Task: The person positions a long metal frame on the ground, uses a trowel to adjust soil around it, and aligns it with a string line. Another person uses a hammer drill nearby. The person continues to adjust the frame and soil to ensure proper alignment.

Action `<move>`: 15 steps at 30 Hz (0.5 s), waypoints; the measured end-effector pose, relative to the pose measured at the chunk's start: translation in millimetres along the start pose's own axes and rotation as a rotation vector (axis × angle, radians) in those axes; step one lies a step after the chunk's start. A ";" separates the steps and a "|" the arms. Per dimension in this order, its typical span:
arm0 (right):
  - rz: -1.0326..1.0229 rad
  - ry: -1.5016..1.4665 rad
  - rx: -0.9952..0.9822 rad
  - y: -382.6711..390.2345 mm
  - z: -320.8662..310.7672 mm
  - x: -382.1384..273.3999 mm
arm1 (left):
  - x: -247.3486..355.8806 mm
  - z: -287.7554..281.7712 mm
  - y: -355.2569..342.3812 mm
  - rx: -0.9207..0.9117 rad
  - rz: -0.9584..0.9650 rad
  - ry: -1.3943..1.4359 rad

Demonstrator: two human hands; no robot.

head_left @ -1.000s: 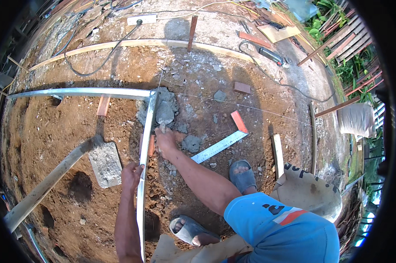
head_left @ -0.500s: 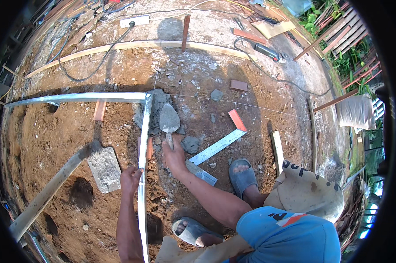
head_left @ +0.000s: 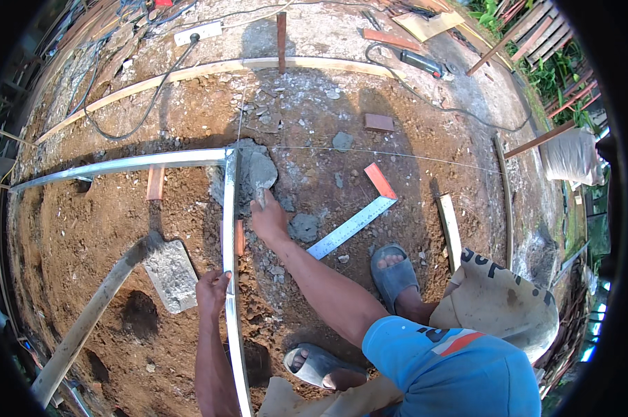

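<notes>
My right hand [head_left: 268,219] is closed round the handle of a trowel [head_left: 262,171], whose grey blade lies against wet mortar [head_left: 246,203] at the corner of a shiny metal frame. One metal bar [head_left: 231,208] of the frame runs toward me; another metal bar [head_left: 140,160] goes off to the left. My left hand [head_left: 212,290] grips the nearer bar partway down, thumb on its top. A thin string crosses above the mortar by the corner. Brick-red blocks [head_left: 240,238] sit beside and under the bars.
A shovel [head_left: 171,275] with mortar on its blade lies left of my left hand. Right of my right arm rests a carpenter's square [head_left: 353,225]. Behind are a brick [head_left: 378,123], a wooden board [head_left: 210,69], a stake [head_left: 281,42] and an angle grinder [head_left: 421,64] with its cord.
My right hand has moved the trowel forward and slightly left, onto the mortar by the frame's corner. The left hand keeps its grip on the bar. The whole view has shifted a little.
</notes>
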State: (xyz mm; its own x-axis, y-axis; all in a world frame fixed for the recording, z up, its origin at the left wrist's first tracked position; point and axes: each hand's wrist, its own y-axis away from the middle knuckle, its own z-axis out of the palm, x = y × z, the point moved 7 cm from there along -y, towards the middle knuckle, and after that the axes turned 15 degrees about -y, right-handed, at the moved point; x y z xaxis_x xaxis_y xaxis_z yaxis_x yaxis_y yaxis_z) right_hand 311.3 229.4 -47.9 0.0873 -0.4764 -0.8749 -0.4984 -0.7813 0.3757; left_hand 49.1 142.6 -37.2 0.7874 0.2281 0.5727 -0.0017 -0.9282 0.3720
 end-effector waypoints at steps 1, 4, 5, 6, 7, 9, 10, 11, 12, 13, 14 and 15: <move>-0.030 -0.033 -0.045 -5.3 0.1 -16.6 | -0.1 -1.3 -0.2 0.018 0.011 -0.024; 0.049 0.007 -0.165 -8.6 -9.3 -39.3 | -6.8 4.7 -1.9 -0.034 -0.015 0.010; 0.034 0.032 -0.182 -4.2 -17.0 -41.9 | -9.6 6.9 -4.0 -0.059 -0.029 0.040; -0.054 0.010 -0.192 -2.9 -22.7 -50.0 | -10.5 5.8 -5.6 -0.036 -0.019 0.023; -0.057 0.100 -0.177 3.3 -31.1 -45.7 | -11.6 4.9 -6.6 -0.012 -0.009 0.007; -0.060 0.134 -0.154 4.9 -37.8 -39.8 | -14.1 8.3 -6.0 -0.022 -0.001 0.030; -0.006 0.182 -0.145 2.8 -37.1 -34.1 | -13.0 8.4 -5.1 -0.007 0.022 0.036; -0.069 0.082 -0.132 2.3 -35.9 -36.7 | -13.3 8.1 -4.5 -0.007 0.023 0.037; -0.061 0.032 -0.119 -0.4 -32.6 -36.0 | -14.0 8.5 -3.5 -0.011 0.011 0.049; -0.082 -0.041 -0.095 -2.7 -30.1 -37.8 | -13.0 8.0 -3.3 -0.012 0.019 0.048; -0.068 -0.017 -0.076 -1.3 -28.9 -35.3 | -12.9 7.8 -2.6 -0.020 0.012 0.035; -0.097 -0.016 -0.047 -1.2 -27.8 -37.1 | -12.5 7.3 -3.5 -0.025 0.002 0.036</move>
State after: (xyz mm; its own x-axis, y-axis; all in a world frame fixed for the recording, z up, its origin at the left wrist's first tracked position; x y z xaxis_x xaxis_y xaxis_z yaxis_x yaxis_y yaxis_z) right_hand 332.6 236.8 -7.4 0.1188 -0.3916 -0.9124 -0.4475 -0.8414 0.3028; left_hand 43.7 140.8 -51.0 0.7645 0.2368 0.5996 -0.0195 -0.9212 0.3886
